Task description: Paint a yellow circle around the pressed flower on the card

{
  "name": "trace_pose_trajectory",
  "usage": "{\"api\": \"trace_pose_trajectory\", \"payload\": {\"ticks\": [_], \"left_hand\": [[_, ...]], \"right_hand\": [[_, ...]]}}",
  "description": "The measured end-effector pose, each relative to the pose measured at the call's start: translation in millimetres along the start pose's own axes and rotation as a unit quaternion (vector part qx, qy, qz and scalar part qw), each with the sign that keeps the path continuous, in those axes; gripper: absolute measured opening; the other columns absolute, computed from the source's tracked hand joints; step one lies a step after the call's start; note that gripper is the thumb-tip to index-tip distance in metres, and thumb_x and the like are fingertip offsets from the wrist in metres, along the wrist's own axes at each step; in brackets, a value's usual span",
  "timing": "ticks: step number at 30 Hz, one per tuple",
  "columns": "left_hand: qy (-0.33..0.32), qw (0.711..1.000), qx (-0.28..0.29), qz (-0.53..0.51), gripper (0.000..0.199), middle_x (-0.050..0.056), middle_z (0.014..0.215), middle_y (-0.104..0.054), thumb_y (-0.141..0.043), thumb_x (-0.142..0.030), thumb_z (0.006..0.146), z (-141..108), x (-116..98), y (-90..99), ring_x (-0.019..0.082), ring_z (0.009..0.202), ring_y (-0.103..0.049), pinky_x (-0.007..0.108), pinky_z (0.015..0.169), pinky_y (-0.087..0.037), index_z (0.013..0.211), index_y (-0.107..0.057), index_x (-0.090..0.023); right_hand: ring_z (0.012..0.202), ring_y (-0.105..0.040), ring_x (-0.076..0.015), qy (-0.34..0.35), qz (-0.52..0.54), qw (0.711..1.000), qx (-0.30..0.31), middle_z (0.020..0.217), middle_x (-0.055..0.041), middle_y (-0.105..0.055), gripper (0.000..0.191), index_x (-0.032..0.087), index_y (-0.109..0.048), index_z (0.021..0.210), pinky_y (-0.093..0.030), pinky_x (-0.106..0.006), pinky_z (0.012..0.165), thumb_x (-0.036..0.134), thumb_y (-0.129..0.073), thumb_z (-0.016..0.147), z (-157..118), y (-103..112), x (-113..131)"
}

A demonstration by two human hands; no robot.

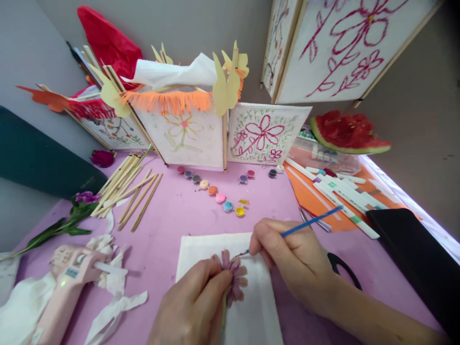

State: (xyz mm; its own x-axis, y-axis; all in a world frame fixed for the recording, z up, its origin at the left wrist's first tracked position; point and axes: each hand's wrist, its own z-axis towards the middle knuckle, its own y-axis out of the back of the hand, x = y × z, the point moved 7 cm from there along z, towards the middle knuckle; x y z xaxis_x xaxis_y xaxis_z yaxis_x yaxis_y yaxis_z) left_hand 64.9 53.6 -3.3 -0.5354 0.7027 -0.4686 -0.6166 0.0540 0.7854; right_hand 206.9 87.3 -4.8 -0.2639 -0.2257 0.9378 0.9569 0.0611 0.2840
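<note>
My left hand pinches a purple flower with a green stem, holding it low over a white sheet. In my right hand is a thin blue paintbrush, its handle pointing up to the right. The brush tip is at the flower's upper petals; whether it touches them I cannot tell. Beyond the hands, small paint pots in several colours stand in a slanting row, the yellow pot nearest. Part of the flower is hidden behind my left fingers.
A pink glue gun lies at left among white scraps, below wooden sticks. Painted panels and a fringed lantern stand at the back. Scissors, markers, a black case and watermelon are at right.
</note>
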Motion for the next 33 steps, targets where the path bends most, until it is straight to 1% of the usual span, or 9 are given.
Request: {"api": "trace_pose_trajectory", "payload": {"ticks": [3,7,10,15,18,25,29,31,33], "left_hand": [[-0.023,0.999,-0.016,0.042,0.026,0.006,0.077,-0.066,-0.037,-0.017,0.096,-1.5,-2.3,0.8,0.01,0.065,-0.067,0.015,0.059,-0.057,0.093,-0.063,-0.015],[-0.021,0.996,-0.04,0.077,0.025,0.005,0.077,-0.068,-0.038,-0.022,0.097,-3.8,-2.2,0.8,0.011,0.064,-0.068,0.017,0.06,-0.058,0.092,-0.062,-0.016],[-0.011,0.998,-0.029,0.063,0.026,0.004,0.073,-0.067,-0.038,-0.024,0.098,-3.4,-1.0,-1.6,0.011,0.062,-0.067,0.017,0.059,-0.058,0.087,-0.06,-0.017],[-0.018,0.996,-0.036,0.084,0.025,0.005,0.072,-0.067,-0.037,-0.018,0.096,-3.1,-1.1,-0.6,0.012,0.06,-0.067,0.018,0.058,-0.059,0.086,-0.06,-0.016],[-0.025,0.996,-0.03,0.085,0.026,0.004,0.07,-0.067,-0.036,-0.016,0.095,-3.1,-1.7,-0.7,0.012,0.059,-0.067,0.019,0.06,-0.06,0.086,-0.06,-0.015],[-0.027,0.997,-0.016,0.068,0.028,0.004,0.075,-0.069,-0.035,-0.019,0.097,-6.1,-0.3,-2.0,0.011,0.063,-0.067,0.017,0.065,-0.059,0.088,-0.062,-0.015],[-0.02,0.998,0.004,0.058,0.026,0.005,0.077,-0.069,-0.037,-0.019,0.095,-7.5,2.7,-5.0,0.012,0.064,-0.067,0.019,0.065,-0.06,0.09,-0.063,-0.015],[-0.02,0.998,0.0,0.057,0.025,0.005,0.077,-0.069,-0.039,-0.018,0.094,-7.3,2.5,-4.6,0.013,0.064,-0.067,0.02,0.065,-0.06,0.09,-0.063,-0.015],[-0.023,0.998,-0.008,0.055,0.024,0.005,0.077,-0.069,-0.039,-0.016,0.093,-6.5,1.2,-3.7,0.013,0.065,-0.068,0.02,0.065,-0.06,0.089,-0.063,-0.015]], "right_hand": [[0.049,-0.043,-0.0059,0.017,0.005,0.999,0.027,0.054,0.005,-0.046,0.039,0.016,-0.058,0.066,-0.034,-0.018,0.048,0.025,-0.037,0.097,-1.5,-5.1,1.5],[0.051,-0.044,-0.0063,0.034,-0.008,0.998,0.053,0.054,0.0046,-0.044,0.04,0.015,-0.057,0.065,-0.034,-0.019,0.049,0.024,-0.035,0.097,-2.0,-12.1,1.5],[0.05,-0.043,-0.0064,0.043,-0.023,0.997,0.058,0.054,0.0045,-0.043,0.041,0.015,-0.056,0.064,-0.034,-0.02,0.05,0.024,-0.034,0.097,-1.5,-13.9,2.1],[0.049,-0.042,-0.0069,0.053,-0.046,0.997,0.04,0.053,0.0047,-0.041,0.041,0.015,-0.056,0.064,-0.032,-0.021,0.049,0.023,-0.034,0.097,-1.2,-10.3,4.0],[0.05,-0.044,-0.0072,0.058,-0.05,0.996,0.054,0.054,0.004,-0.044,0.04,0.015,-0.057,0.066,-0.033,-0.021,0.051,0.023,-0.034,0.097,-1.3,-11.5,5.2],[0.049,-0.043,-0.0069,0.065,-0.048,0.995,0.058,0.053,0.0047,-0.042,0.04,0.016,-0.053,0.063,-0.032,-0.021,0.049,0.023,-0.034,0.096,-1.0,-13.8,4.9],[0.051,-0.045,-0.0071,0.059,-0.035,0.995,0.074,0.055,0.004,-0.046,0.038,0.016,-0.054,0.064,-0.034,-0.02,0.051,0.022,-0.034,0.096,-1.6,-17.2,6.0],[0.052,-0.046,-0.0073,0.052,-0.023,0.995,0.083,0.056,0.0037,-0.047,0.038,0.017,-0.055,0.065,-0.035,-0.02,0.052,0.023,-0.035,0.096,-1.7,-19.0,5.8],[0.051,-0.046,-0.0076,0.03,-0.01,0.996,0.081,0.056,0.0037,-0.047,0.039,0.017,-0.055,0.065,-0.035,-0.02,0.051,0.024,-0.035,0.097,-1.6,-19.1,2.5]]}}
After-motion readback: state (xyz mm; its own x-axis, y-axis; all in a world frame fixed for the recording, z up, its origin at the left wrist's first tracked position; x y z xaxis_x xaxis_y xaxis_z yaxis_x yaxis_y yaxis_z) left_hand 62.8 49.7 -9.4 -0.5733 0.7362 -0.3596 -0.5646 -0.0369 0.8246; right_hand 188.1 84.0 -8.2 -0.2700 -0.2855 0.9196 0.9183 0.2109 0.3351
